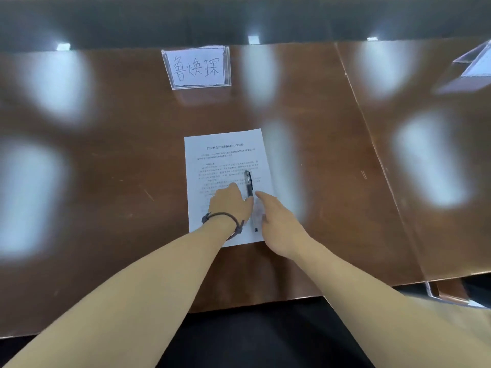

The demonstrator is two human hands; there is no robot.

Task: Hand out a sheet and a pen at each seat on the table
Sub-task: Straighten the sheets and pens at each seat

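A printed white sheet (223, 160) lies flat on the brown table (106, 181), in front of a clear name card stand (196, 67). A black pen (249, 185) lies lengthwise on the sheet's right half, cap end pointing away from me. My left hand (230, 205), with a dark cord bracelet at the wrist, rests on the sheet just left of the pen, its fingers touching the pen's barrel. My right hand (276, 224) lies at the sheet's right edge with the index finger stretched toward the pen. The pen's lower part shows between the two hands.
A second name card stand (478, 62) sits at the far right, beyond a seam in the tabletop. The table's near edge runs just below my forearms. Bright ceiling light reflections cover the glossy surface. A dark band lies behind the table.
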